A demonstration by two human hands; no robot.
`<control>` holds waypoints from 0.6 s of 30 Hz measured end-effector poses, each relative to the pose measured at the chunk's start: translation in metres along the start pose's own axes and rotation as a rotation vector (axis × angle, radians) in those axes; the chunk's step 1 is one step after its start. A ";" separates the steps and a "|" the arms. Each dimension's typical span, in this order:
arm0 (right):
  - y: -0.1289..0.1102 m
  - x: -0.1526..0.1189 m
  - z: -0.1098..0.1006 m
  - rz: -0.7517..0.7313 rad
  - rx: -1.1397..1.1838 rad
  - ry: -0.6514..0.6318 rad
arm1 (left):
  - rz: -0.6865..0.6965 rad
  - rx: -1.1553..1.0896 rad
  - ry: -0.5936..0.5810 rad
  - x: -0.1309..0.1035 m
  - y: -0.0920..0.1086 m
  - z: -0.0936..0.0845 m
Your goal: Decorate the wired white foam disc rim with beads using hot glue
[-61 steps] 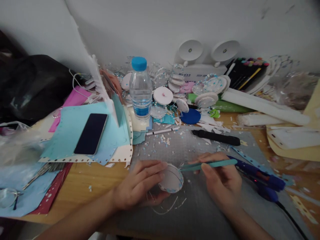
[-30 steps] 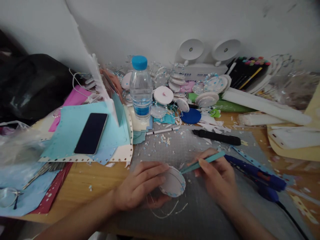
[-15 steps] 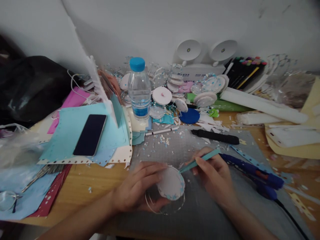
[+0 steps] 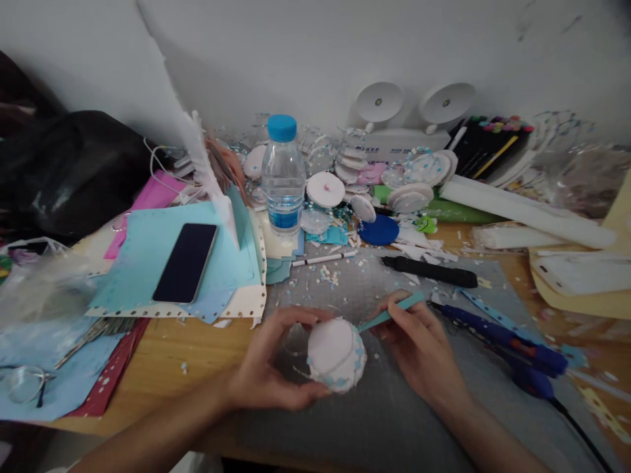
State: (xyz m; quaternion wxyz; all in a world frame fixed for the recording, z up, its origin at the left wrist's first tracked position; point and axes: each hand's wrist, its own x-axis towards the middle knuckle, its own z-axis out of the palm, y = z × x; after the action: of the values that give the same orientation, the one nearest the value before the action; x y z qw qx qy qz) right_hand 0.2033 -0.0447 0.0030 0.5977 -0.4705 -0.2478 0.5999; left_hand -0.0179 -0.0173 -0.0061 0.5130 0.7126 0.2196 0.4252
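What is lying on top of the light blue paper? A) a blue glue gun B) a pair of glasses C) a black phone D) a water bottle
C: the black phone lies flat, screen up, on the light blue paper, left of the water bottle.

Wooden table [image 4: 197, 351], cluttered. Grey cutting mat [image 4: 394, 420] in the middle, strewn with paper scraps, a black pen [image 4: 428, 270] and a blue glue gun [image 4: 503, 345] on it. Left: stacked coloured paper sheets [image 4: 142, 253], glasses [image 4: 22, 384]. Back: water bottle [image 4: 282, 177], foam discs [image 4: 325, 189], white rolls [image 4: 522, 211].
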 end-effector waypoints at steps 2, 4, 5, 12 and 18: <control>0.001 0.002 -0.002 0.018 0.021 -0.017 | -0.131 -0.201 0.035 0.002 0.001 0.002; 0.002 0.004 -0.002 0.051 0.040 -0.023 | -0.247 -0.416 0.040 0.005 0.001 0.003; 0.003 0.005 -0.002 0.070 0.053 -0.026 | -0.295 -0.521 0.038 0.007 0.001 0.003; 0.001 0.009 0.003 0.142 0.146 -0.053 | -0.537 -0.922 0.094 0.014 -0.002 0.007; 0.001 0.007 0.000 0.126 0.084 -0.095 | -0.661 -1.015 0.133 0.012 -0.009 0.006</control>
State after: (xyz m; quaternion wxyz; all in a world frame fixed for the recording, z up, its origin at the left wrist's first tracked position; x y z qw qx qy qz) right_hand 0.2041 -0.0377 0.0005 0.5655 -0.4308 -0.2204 0.6679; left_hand -0.0051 -0.0079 -0.0105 0.8788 0.2449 0.2307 0.3385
